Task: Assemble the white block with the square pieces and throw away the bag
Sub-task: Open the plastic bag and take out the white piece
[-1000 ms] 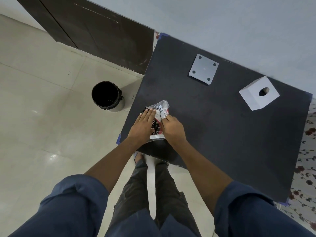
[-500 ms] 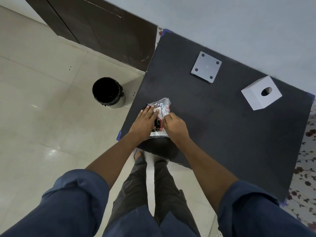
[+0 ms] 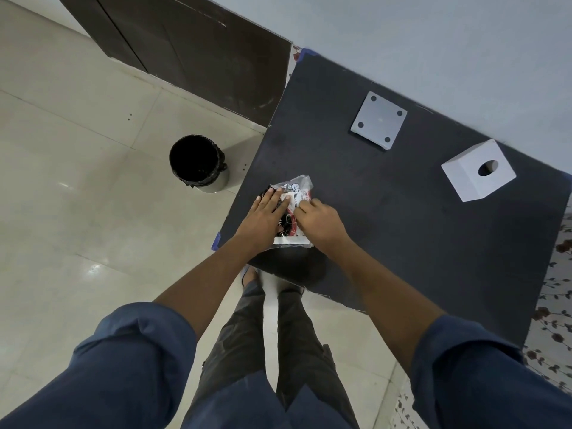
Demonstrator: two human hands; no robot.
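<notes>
A clear plastic bag [image 3: 297, 187] with printed labels and dark pieces inside lies near the front left corner of the black table [image 3: 387, 230]. My left hand [image 3: 263, 219] presses flat on the bag's left side, fingers extended. My right hand [image 3: 320, 222] pinches the bag's right part with curled fingers. A white block [image 3: 478, 174] with a round hole in its face stands at the far right of the table. A flat grey square plate [image 3: 379, 122] with corner holes lies at the back, apart from the block.
A black-lined bin [image 3: 198, 164] stands on the tiled floor to the left of the table. A dark wooden panel [image 3: 185, 48] runs along the wall behind it. My legs are below the table's front edge.
Both hands stay on the bag; the right hand's fingers have shifted slightly on it. The view has tilted a little.
</notes>
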